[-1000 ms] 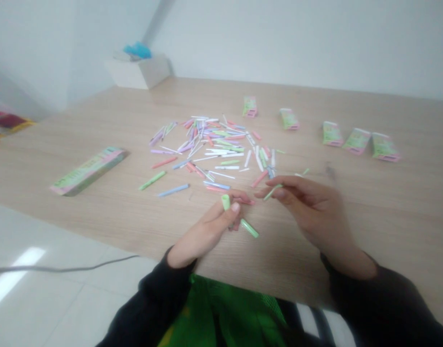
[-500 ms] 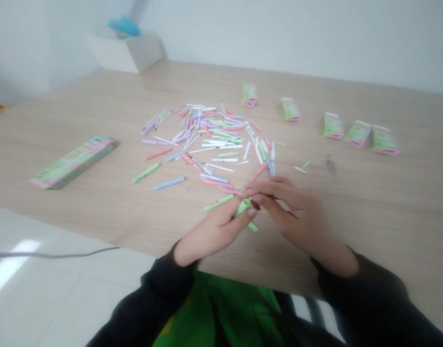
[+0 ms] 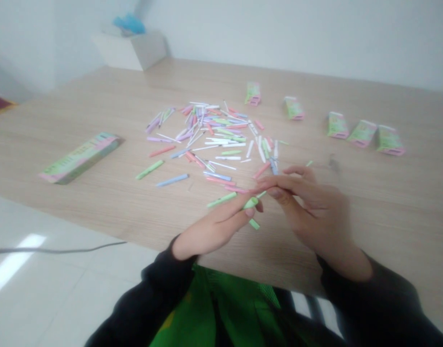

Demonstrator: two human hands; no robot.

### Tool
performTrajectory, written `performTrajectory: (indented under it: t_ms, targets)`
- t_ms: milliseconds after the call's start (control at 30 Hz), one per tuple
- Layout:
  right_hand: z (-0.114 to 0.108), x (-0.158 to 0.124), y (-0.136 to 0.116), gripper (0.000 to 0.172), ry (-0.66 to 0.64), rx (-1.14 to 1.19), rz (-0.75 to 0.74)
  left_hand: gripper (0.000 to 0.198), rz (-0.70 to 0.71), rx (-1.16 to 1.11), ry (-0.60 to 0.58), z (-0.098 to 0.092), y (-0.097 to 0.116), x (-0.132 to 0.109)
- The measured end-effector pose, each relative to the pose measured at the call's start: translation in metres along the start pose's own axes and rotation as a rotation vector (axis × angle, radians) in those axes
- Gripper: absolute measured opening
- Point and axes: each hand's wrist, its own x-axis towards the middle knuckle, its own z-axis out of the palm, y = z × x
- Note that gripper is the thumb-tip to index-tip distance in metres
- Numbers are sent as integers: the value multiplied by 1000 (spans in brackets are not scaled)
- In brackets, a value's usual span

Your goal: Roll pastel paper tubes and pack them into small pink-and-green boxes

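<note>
My left hand [image 3: 216, 226] pinches a green tube [image 3: 251, 202] between thumb and fingers, its round open end facing up and right. My right hand [image 3: 308, 207] meets it fingertip to fingertip, with a thin pale green piece [image 3: 262, 194] between its thumb and fingers. Under my left hand lies another green piece [image 3: 254, 224] on the table. A green stick [image 3: 221, 199] rests just beyond my left fingers. Farther back spreads a loose pile of pink, purple, blue, green and white sticks [image 3: 225, 136].
Several small green-and-pink boxes [image 3: 337, 125] stand along the back right of the wooden table [image 3: 387, 207]. A long box [image 3: 80, 158] lies at the left. At the back left is a white box [image 3: 131, 50] with blue tissue. A cable [image 3: 62, 250] crosses the floor.
My right hand has drawn slightly right, and the thin green piece now shows between the hands. The green tube has tilted more to the right. The whole view has shifted a little.
</note>
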Motion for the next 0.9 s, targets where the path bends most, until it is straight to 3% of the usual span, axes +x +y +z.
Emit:
performTrajectory:
  t_ms: [167,333,500,733,900]
  targets:
    - [4,-1,5,19,-92,74,-34,38,4,-9,-59,-4,3,3]
    - [4,-2,8,26,-129,133,-42,44,102,-66,-126,-12,11,12]
    - [-2,-4,7,42,-111,147,85,42,109,-271,-127,-16,11,20]
    - [-10,-3,9,24,-94,124,101,32,72,-535,-50,-16,7,24]
    - [-15,-6,46,20,-84,-6,175,29,110,-515,9,-25,-1,13]
